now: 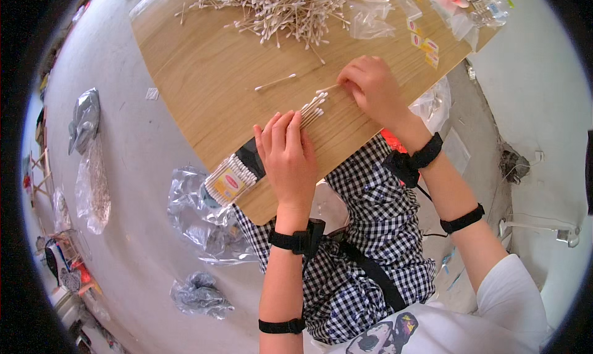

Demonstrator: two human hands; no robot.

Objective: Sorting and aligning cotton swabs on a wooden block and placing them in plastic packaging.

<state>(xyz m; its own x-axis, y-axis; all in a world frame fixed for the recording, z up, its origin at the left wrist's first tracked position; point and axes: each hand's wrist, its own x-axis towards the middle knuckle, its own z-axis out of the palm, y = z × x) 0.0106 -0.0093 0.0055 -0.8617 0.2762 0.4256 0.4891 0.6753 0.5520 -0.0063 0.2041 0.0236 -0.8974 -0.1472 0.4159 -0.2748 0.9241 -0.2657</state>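
My left hand (285, 147) lies over a small bundle of cotton swabs (314, 107) on the wooden table, its fingers closed round their lower part. The white tips stick out beyond the fingertips. Just to the right, my right hand (370, 85) pinches one cotton swab (327, 90), whose near end is close to the bundle's tips. A lone cotton swab (276, 82) rests on the wood beyond the bundle. Beside my left hand, at the table's near left corner, is a packed bag of cotton swabs (230, 180) with a yellow and red label.
A large heap of loose cotton swabs (278, 8) covers the table's far side. Clear plastic bags (370, 17) and several yellow labels (425, 43) lie at the far right of the table (191, 76). Crumpled plastic (210, 218) is on the floor at the left.
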